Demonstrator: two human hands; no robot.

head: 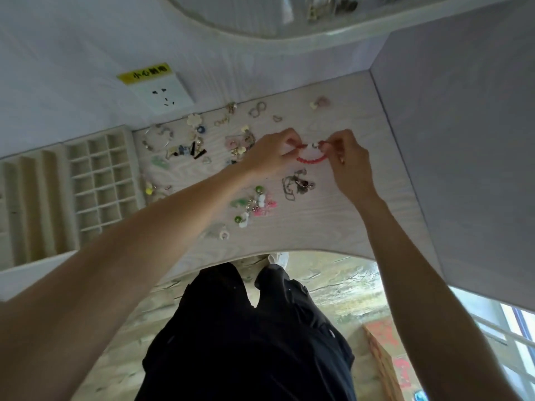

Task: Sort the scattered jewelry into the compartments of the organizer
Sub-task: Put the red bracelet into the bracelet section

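Bracelet [312, 159], pink beads, hangs above the table [333, 224], pinched at either end by left hand [270, 156] and right hand [348, 163]. Organizer [98, 180] sits well apart, far left. Risk, judged: one pinch slips during carry, bracelet swings into the loose chain pile [296, 183] below and tangles.

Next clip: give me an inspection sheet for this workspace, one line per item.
Surface: pale wood-grain table.
Job's things: organizer at left, visible compartments empty; pink bead bracelet held above table; scattered jewelry unsorted.
Clutter: tangled chain beside the bracelet.
Grippers: left hand and right hand each pinch a bracelet end.
Cables: nothing seen.
Surroundings: wall socket with yellow label; window at lower right.
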